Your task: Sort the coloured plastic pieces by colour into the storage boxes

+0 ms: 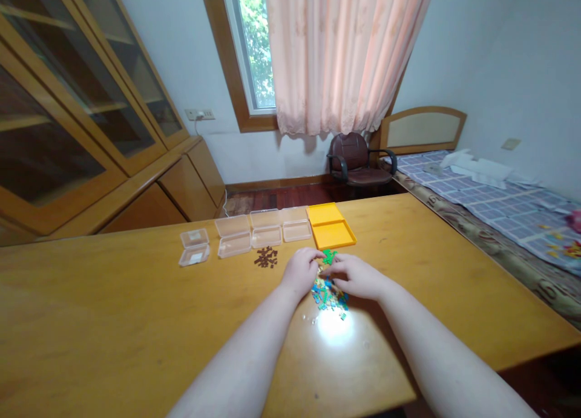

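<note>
My left hand (301, 271) and my right hand (357, 275) meet over a heap of small mixed-colour pieces (327, 297) on the wooden table (113, 321). Both hands have their fingers curled and pinched together at the heap's far edge. A small cluster of green pieces (329, 256) lies just beyond the fingertips. What the fingers pinch is too small to make out. A pile of dark brown pieces (266, 258) lies to the left of my left hand.
An open yellow box (330, 225) and several open clear plastic boxes (233, 235) stand in a row behind the heap. A dark chair (358, 160), a bed (499, 200) on the right and wooden cabinets (82, 133) on the left surround the table.
</note>
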`<state>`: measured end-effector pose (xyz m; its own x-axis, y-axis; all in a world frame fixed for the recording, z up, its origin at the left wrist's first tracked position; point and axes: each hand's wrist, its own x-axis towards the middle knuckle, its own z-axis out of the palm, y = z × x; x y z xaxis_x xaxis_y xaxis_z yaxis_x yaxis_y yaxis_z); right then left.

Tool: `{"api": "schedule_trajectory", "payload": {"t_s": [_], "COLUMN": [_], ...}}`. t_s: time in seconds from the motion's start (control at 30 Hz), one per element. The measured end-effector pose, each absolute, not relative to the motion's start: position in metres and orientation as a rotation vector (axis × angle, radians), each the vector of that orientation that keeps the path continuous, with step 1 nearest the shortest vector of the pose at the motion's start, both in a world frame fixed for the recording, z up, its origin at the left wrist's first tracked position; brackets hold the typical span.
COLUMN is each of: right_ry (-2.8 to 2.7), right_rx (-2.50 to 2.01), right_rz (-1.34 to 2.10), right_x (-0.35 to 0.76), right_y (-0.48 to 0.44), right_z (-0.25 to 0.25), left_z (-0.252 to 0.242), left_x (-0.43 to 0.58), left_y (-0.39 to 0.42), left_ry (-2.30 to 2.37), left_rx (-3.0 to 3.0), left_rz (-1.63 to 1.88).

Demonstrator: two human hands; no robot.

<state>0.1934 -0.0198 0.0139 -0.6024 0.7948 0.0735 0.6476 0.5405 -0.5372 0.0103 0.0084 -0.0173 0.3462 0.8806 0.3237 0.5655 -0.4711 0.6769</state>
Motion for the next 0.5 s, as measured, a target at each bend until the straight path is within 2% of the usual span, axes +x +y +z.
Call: {"api": "schedule_trajectory", "payload": {"t_s": [0.17,0.5], "right_ry": [-2.526,-2.554], "right_rx": [-1.180,-1.140], "right_rz": [0.637,0.665], "right_x": [0.190,0.184], "right_y": [-0.020,-0.023], "right_z": [0.012,0.011], "left_z": [-0.018,-0.015], "left_x": [0.009,0.000], "left_y": [0.010,0.012], "left_ry": [1.295,1.267], "left_rx": [2.172,2.524], "left_rz": [0.924,0.638]}}
